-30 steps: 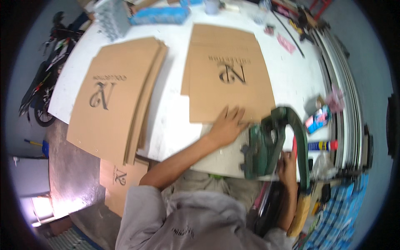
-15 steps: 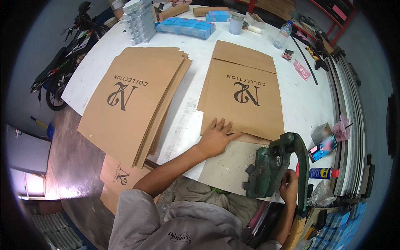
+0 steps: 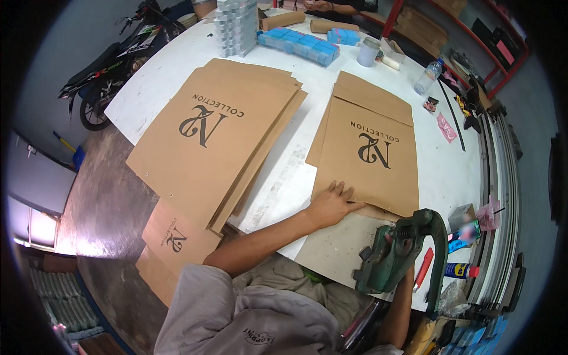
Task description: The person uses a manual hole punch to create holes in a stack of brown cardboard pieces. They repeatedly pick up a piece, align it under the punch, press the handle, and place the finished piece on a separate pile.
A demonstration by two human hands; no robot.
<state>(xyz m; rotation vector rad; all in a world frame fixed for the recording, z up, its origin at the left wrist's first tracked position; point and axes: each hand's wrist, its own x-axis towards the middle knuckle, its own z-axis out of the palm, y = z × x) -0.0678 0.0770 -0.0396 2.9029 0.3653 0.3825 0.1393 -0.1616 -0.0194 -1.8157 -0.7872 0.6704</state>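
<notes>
White-topped table (image 3: 148,112): your left grip (image 3: 331,207), loosely spread, likely steadies the flat brown paper bag (image 3: 343,154) beside the green metal press (image 3: 381,266); right grip (image 3: 389,238) mostly hidden, state cannot be told.

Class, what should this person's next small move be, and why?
Perhaps the left hand should ease the bag beneath it slightly toward the green press: its fingers lie spread near the bag's lower edge, whose right corner appears close to the press.
</notes>
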